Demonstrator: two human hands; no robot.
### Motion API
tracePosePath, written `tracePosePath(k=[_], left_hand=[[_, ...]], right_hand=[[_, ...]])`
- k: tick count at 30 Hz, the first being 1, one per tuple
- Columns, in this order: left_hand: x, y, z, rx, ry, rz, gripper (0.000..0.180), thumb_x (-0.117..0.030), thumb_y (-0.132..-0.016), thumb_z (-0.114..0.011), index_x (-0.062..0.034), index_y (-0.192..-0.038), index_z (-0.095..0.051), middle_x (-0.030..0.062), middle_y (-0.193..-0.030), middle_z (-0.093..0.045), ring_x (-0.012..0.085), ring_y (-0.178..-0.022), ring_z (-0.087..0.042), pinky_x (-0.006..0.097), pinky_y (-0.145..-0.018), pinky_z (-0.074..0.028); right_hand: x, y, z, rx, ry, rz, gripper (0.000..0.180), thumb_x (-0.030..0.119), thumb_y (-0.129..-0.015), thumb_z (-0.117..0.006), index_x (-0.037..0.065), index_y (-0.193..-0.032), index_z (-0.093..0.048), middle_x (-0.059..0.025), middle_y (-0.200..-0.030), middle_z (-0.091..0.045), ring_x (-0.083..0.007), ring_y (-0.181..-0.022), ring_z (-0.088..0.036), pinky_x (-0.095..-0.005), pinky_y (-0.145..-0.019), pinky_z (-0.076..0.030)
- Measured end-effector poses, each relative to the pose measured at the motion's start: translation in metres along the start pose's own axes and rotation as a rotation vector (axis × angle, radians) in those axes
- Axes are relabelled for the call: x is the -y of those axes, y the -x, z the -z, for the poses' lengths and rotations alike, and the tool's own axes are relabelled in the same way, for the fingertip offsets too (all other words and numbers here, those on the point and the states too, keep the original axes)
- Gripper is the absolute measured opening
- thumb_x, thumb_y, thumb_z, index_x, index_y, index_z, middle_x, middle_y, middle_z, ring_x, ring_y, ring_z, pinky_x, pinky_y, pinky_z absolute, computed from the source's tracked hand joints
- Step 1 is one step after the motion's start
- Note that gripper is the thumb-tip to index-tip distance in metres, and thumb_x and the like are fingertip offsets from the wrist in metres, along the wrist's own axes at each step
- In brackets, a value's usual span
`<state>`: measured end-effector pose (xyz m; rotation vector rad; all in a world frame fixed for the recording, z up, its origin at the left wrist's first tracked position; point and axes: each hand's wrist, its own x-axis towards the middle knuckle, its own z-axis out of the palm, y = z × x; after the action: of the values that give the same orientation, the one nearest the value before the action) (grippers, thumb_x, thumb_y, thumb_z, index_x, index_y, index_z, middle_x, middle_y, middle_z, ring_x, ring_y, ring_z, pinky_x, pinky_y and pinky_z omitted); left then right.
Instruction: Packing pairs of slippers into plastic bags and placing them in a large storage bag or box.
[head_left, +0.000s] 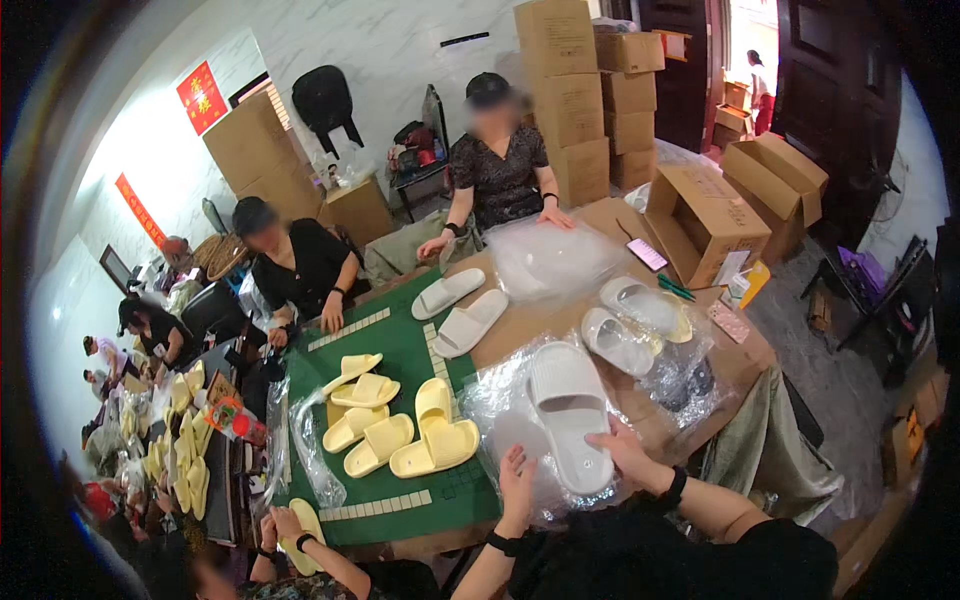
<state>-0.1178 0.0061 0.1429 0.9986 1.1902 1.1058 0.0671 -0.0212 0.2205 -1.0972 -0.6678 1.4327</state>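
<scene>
A pale grey slide slipper (580, 445) is tilted in front of me, its toe strap pointing away. My right hand (622, 452) grips its right edge near the heel. My left hand (516, 482) is on the slipper's left side, apart from it, fingers spread and nothing held. Beneath that hand and around the slipper lie clear plastic bags (497, 405). To the right, two more pale slippers, a bare one (613, 340) and one in plastic (645, 305), rest on the brown table covering (545, 330).
Yellow slippers (380, 442) and rows of small pale tiles (378, 505) cover parts of a green mat (465, 500). Two people sit across the table; another's hands (287, 525) hold a yellow slipper at lower left. A phone (647, 254) and an open carton (708, 225) are at far right.
</scene>
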Motion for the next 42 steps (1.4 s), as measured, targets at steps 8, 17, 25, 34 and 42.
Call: tracePosePath(k=[8, 17, 25, 34, 42], left_hand=[[0.067, -0.015, 0.017, -0.097, 0.012, 0.072, 0.093, 0.009, -0.074, -0.05, -0.0223, -0.139, 0.009, 0.0143, -0.132, -0.024, 0.0309, -0.108, -0.042, 0.036, -0.073, -0.048], [0.086, -0.034, 0.021, 0.244, 0.29, 0.533, 0.041, -0.023, -0.088, -0.044, -0.0021, -0.123, -0.039, 0.0124, -0.118, -0.049, 0.0263, -0.106, -0.048, 0.041, -0.091, -0.037], [0.084, -0.027, 0.013, 0.318, 0.286, 0.559, 0.04, -0.024, -0.088, -0.043, -0.0016, -0.122, -0.041, 0.0128, -0.115, -0.051, 0.0266, -0.103, -0.049, 0.042, -0.09, -0.038], [0.095, -0.004, 0.029, 0.376, 0.301, 0.624, 0.039, -0.024, -0.089, -0.042, -0.0009, -0.12, -0.043, 0.0133, -0.112, -0.053, 0.0271, -0.1, -0.052, 0.043, -0.089, -0.039], [0.103, -0.014, 0.047, 0.348, 0.216, 0.625, 0.04, -0.024, -0.09, -0.042, 0.0017, -0.12, -0.044, 0.0154, -0.112, -0.055, 0.0283, -0.1, -0.054, 0.045, -0.087, -0.043]], right_hand=[[-0.018, 0.01, 0.006, 0.066, -0.153, -0.274, 0.044, 0.009, -0.081, -0.058, -0.004, -0.12, -0.042, -0.0109, -0.104, -0.058, -0.016, -0.089, -0.059, -0.0278, -0.077, -0.048], [-0.03, 0.013, 0.033, 0.19, -0.229, -0.329, 0.04, 0.011, -0.083, -0.054, 0.0, -0.12, -0.045, -0.0082, -0.104, -0.059, -0.0134, -0.086, -0.061, -0.0271, -0.074, -0.049], [-0.043, 0.015, 0.033, 0.164, -0.116, -0.347, 0.042, 0.013, -0.082, -0.055, 0.0, -0.12, -0.045, -0.0075, -0.102, -0.06, -0.0117, -0.085, -0.058, -0.0243, -0.074, -0.047], [-0.104, -0.012, 0.085, -0.022, 0.312, -0.089, 0.046, 0.024, -0.075, -0.059, -0.004, -0.11, -0.049, -0.0118, -0.092, -0.059, -0.0181, -0.081, -0.056, -0.0303, -0.07, -0.044], [-0.084, -0.002, 0.109, -0.11, 0.838, -0.072, 0.051, 0.027, -0.075, -0.052, 0.0, -0.117, -0.044, -0.0201, -0.094, -0.06, -0.0316, -0.086, -0.06, -0.0404, -0.077, -0.046]])
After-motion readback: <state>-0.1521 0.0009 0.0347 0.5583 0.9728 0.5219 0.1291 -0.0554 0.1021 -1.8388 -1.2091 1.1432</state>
